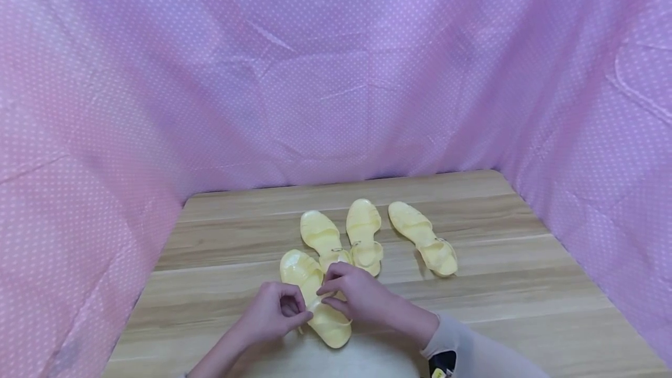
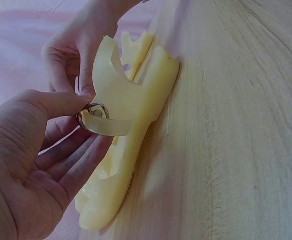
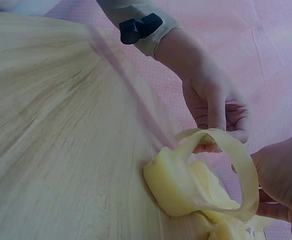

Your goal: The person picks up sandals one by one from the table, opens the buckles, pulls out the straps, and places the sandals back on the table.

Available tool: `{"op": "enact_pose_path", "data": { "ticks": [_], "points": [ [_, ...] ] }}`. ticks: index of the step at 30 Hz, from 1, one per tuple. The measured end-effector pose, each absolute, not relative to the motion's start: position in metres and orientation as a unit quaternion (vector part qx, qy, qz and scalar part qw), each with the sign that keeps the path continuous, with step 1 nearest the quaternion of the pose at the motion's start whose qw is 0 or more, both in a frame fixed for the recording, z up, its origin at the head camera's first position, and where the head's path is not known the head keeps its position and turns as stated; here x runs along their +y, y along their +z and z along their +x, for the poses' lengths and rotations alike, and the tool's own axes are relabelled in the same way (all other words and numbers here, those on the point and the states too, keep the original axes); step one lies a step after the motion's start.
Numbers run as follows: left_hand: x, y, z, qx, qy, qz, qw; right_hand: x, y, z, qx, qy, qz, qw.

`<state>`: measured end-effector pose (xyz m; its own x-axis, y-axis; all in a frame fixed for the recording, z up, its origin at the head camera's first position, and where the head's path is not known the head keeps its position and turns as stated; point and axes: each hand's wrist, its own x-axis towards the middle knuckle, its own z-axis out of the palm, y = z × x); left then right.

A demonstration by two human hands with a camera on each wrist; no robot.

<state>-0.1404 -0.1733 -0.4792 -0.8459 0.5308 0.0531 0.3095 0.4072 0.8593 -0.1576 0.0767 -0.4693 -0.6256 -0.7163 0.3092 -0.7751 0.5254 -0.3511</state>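
At the head view's lower centre lies a pale-yellow plastic sandal [image 1: 331, 329]; the left hand [image 1: 274, 311] pinches its silver metal buckle [image 2: 97, 112], the right hand [image 1: 362, 293] apparently — fingertips partly hidden — its curved yellow strap [image 3: 244, 162]. A slack pinch might let the strap spring away.

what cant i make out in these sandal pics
Head: buckle of held sandal, hidden by the left hand.
Head: heel of the sandal just beyond, partly behind the right hand.
Right wrist: rest of that hand, cut by right edge.
Head: black wrist device, cut off by bottom edge.
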Motion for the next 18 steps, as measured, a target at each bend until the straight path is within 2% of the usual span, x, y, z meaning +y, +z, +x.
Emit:
{"op": "enact_pose_path", "data": {
  "ticks": [18],
  "points": [
    [-0.1742, -0.4798, -0.1395, 0.831, 0.483, 0.247, 0.124, 0.0794, -0.4694, -0.1568, -0.878, 0.22, 0.421, 0.063]
  ]
}}
